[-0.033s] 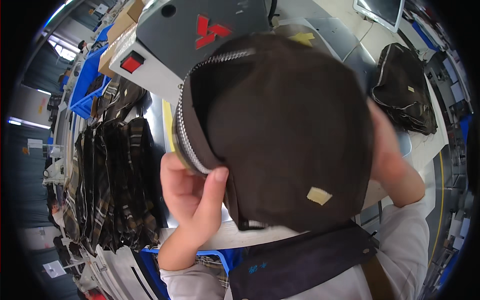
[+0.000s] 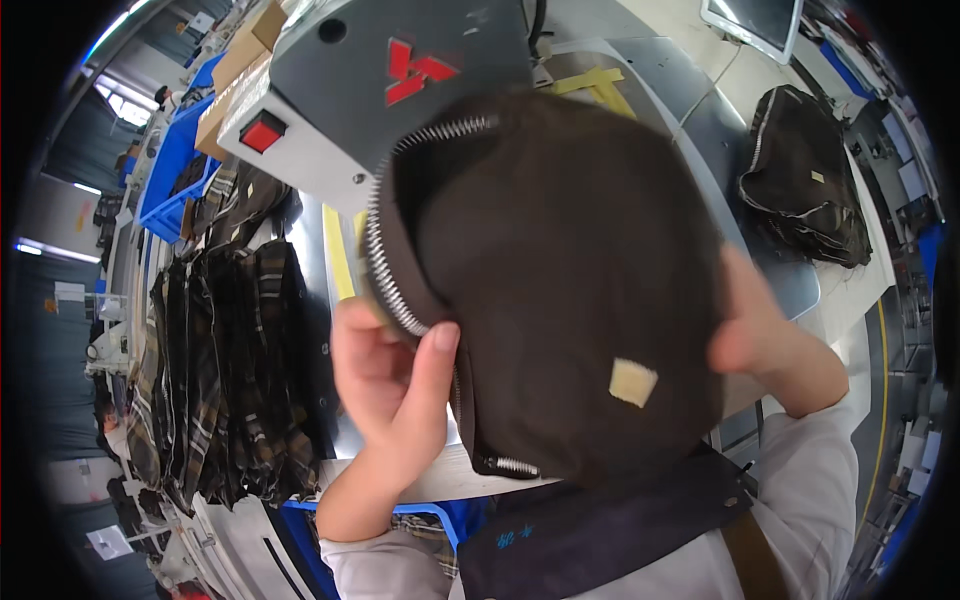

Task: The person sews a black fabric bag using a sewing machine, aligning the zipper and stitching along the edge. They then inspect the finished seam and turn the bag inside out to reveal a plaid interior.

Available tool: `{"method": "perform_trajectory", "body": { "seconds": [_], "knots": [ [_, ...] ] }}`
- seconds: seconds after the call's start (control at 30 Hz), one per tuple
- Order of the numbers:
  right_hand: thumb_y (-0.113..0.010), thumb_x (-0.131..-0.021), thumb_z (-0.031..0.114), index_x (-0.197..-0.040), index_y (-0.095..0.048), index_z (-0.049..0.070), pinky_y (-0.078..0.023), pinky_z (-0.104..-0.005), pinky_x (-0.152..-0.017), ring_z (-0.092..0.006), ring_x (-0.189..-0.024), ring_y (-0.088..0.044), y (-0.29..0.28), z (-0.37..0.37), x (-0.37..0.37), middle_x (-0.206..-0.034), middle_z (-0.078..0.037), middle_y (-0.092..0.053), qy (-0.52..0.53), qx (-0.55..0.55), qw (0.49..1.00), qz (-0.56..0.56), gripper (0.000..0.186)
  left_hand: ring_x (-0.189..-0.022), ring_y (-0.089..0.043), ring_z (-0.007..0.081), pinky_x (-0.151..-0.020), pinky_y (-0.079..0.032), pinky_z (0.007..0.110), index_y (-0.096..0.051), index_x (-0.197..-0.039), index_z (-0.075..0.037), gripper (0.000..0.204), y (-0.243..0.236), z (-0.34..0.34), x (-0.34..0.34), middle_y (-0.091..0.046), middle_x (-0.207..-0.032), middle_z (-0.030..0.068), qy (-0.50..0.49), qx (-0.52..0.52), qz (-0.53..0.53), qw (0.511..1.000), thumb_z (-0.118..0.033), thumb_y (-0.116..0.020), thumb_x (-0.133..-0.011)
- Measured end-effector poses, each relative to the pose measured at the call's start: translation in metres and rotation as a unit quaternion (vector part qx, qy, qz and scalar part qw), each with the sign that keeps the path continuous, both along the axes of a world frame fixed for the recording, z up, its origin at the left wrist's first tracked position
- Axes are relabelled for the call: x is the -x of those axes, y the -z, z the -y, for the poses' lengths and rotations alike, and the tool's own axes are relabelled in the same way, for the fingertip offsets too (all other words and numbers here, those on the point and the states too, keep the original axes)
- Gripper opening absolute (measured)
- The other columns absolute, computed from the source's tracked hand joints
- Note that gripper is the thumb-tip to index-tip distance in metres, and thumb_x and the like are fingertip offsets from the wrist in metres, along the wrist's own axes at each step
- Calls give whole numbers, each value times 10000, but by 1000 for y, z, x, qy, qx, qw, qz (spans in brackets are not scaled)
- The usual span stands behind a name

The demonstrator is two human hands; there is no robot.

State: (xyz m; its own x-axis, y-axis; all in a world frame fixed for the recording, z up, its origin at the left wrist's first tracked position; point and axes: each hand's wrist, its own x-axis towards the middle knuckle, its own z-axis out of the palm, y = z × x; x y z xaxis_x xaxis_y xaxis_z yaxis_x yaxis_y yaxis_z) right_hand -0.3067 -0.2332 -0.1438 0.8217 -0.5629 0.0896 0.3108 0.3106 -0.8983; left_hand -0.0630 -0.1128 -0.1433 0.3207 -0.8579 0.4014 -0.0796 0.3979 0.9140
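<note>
A dark brown fabric piece (image 2: 570,250), rounded like a hood, is held up in front of me. A silver metal zipper (image 2: 380,245) runs along its curved left edge, and a small cream patch (image 2: 633,383) sits low on its face. My left hand (image 2: 395,370) pinches the zippered edge between thumb and fingers. At the opposite side my right hand (image 2: 765,335), partly blurred, holds the right edge; the thumb side shows and the other fingers are hidden behind the cloth.
A grey machine (image 2: 440,60) with a red switch (image 2: 262,131) stands just beyond. Plaid and dark fabric pieces (image 2: 225,370) hang in a row at left, near a blue bin (image 2: 175,170). Another dark zippered piece (image 2: 805,180) lies at right. Yellow strips (image 2: 600,85) lie behind.
The fabric piece has come slightly down, with its right edge shifted left. My right hand has moved left and down along with it, showing more of the thumb. My left hand keeps its pinch.
</note>
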Motion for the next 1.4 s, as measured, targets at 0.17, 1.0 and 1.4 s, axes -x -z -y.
{"method": "perform_trajectory", "body": {
  "seconds": [0.17,1.0,1.4],
  "knots": [
    [-605,-952,151,-1343,-476,-31,-437,-330,-1009,-156,-1171,-546,31,-1,3,-1284,-90,-584,70,-163,970,-163,450,-972,-571,85,-848,-452,222,-397,-1344,6,442,39,23,20,-616,-1120,74,76,-175,-27,981,27,-557,-932],
    [-646,-781,138,-1058,-695,119,-527,-275,-634,-198,-862,-681,23,7,47,-1185,-68,-659,181,755,611,-154,281,-806,-647,230,-740,-587,386,-648,-762,-123,293,50,37,14,-602,-839,28,41,204,348,914,92,-742,-587],
    [-678,-706,94,-1007,-711,84,-546,-319,-699,-232,-881,-692,38,11,37,-1140,-96,-681,180,710,660,-166,303,-795,-660,233,-683,-585,352,-660,-775,-108,224,68,40,2,-621,-850,40,33,271,398,876,-13,-785,-615]
  ]
}}
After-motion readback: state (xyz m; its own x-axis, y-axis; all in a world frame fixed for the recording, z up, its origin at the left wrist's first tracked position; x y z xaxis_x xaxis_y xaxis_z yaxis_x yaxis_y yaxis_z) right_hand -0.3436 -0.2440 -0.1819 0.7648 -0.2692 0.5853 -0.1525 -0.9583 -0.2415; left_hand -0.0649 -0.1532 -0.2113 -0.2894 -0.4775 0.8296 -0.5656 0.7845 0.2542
